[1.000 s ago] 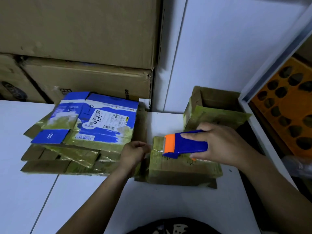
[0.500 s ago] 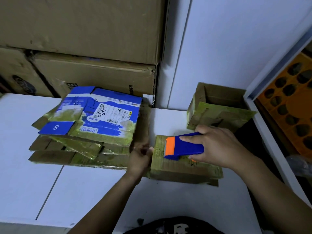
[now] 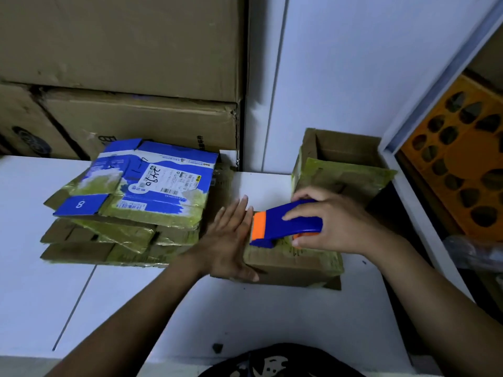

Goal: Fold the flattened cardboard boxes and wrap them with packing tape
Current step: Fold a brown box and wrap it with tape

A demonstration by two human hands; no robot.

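Observation:
A small folded cardboard box (image 3: 294,265) with greenish tape on it lies on the white table (image 3: 245,317) in front of me. My right hand (image 3: 334,227) grips a blue and orange tape dispenser (image 3: 283,224) that sits on top of the box. My left hand (image 3: 231,240) lies flat with straight fingers against the box's left end, beside the dispenser's orange tip. To the left is a pile of flattened cardboard boxes (image 3: 130,213), the top one blue with a white label.
An open taped cardboard box (image 3: 343,170) stands at the back right of the table. Large brown cartons (image 3: 122,77) are stacked against the wall behind the pile. An orange tray with dark holes (image 3: 462,170) sits in a shelf on the right.
My left hand has opened from a curled grip at the box's left end to flat, straight fingers pressed there. The dispenser and my right hand have stayed on top of the box.

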